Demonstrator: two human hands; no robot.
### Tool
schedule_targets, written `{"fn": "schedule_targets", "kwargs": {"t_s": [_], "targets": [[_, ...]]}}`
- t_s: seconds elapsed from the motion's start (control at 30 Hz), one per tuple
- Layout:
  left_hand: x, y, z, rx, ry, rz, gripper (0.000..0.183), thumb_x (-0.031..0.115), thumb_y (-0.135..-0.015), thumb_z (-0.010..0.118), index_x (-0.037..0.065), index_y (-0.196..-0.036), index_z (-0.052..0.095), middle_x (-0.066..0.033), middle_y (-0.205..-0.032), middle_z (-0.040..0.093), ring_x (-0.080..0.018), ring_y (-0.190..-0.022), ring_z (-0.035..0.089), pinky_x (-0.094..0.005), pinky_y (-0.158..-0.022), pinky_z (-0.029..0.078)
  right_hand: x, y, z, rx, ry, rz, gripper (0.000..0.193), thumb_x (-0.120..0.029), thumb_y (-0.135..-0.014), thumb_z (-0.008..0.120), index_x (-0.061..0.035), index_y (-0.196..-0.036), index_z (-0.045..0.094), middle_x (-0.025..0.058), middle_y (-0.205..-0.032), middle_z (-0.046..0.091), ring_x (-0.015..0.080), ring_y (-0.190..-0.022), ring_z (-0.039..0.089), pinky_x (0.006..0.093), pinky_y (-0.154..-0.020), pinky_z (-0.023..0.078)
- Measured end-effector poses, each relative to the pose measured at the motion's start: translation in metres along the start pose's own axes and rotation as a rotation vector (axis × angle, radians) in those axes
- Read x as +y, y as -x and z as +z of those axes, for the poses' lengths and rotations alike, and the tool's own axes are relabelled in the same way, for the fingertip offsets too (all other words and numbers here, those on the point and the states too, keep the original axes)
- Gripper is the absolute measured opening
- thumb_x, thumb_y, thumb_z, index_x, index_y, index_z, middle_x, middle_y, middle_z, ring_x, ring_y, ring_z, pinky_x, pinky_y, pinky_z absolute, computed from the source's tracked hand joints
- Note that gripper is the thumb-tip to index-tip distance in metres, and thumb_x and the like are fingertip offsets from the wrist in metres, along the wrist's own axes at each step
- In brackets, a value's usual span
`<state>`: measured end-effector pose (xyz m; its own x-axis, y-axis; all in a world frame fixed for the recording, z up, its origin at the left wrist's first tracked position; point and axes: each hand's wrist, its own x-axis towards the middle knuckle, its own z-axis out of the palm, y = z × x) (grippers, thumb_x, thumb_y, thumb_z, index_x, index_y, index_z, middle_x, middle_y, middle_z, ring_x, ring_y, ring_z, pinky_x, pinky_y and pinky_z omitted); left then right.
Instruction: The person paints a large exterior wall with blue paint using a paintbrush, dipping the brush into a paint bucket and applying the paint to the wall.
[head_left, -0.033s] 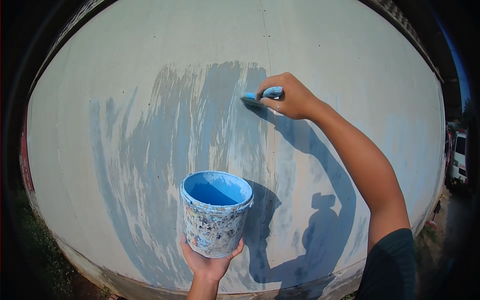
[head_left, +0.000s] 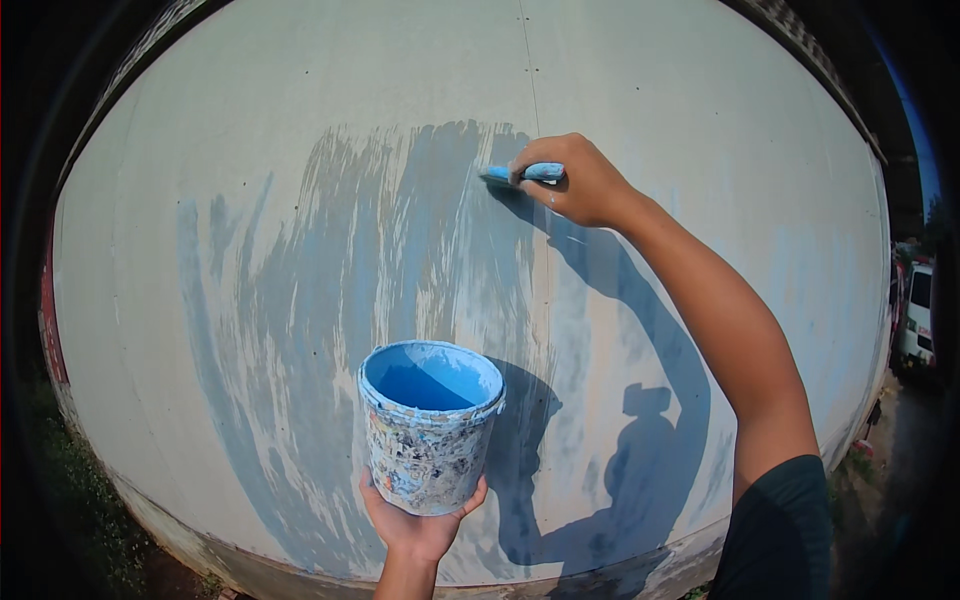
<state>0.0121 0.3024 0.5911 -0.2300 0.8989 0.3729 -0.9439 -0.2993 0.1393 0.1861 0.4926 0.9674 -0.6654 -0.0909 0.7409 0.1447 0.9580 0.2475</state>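
Note:
My right hand (head_left: 572, 180) grips a paintbrush (head_left: 542, 172) by its blue, paint-smeared handle. The brush lies nearly level, its dark bristles pointing left against the pale wall (head_left: 700, 130), near the top of a streaky blue-grey painted patch (head_left: 345, 240). Lower down, my left hand (head_left: 420, 530) cups a paint bucket (head_left: 430, 465) from beneath, thumb and fingers around its base. White and crusted with paint spatters outside, the bucket has a blue-coated inside and rim. It stands upright, slightly tipped toward me, with blue paint within.
A thin vertical panel seam (head_left: 531, 70) with small screw dots runs down the wall. My shadow (head_left: 640, 470) falls on its lower right. Green plants (head_left: 85, 500) grow at the lower left. A white vehicle (head_left: 918, 315) stands at the far right.
My right hand and the paintbrush have shifted slightly upward along the wall. The bucket and my left hand have stayed nearly in place.

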Motion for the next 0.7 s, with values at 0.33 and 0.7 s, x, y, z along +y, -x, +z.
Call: {"fn": "schedule_targets", "kwargs": {"t_s": [0.33, 0.7], "targets": [[-0.001, 0.004, -0.003, 0.022, 0.06, 0.068, 0.096, 0.079, -0.095, 0.04, 0.019, -0.17, 0.034, -0.026, -0.168, 0.035, -0.0541, -0.143, 0.043, -0.0698, -0.109, 0.043, -0.01, 0.123, 0.096, -0.226, 0.384, -0.364, 0.024, -0.006, -0.083, 0.083, -0.0084, -0.106, 0.079, 0.009, -0.104, 0.075, 0.0284, -0.095, 0.075, 0.0392, -0.08, 0.062], [-0.007, 0.006, 0.005, 0.083, 0.118, 0.047, 0.092, 0.08, -0.098, 0.033, 0.026, -0.172, 0.029, -0.0178, -0.174, 0.033, -0.0457, -0.153, 0.04, -0.0745, -0.112, 0.041, 0.02, 0.073, 0.07, -0.067, 0.502, -0.27, 0.035, -0.004, -0.076, 0.088, -0.0093, -0.109, 0.076, 0.009, -0.116, 0.075, 0.029, -0.105, 0.073, 0.0399, -0.082, 0.063]]}}
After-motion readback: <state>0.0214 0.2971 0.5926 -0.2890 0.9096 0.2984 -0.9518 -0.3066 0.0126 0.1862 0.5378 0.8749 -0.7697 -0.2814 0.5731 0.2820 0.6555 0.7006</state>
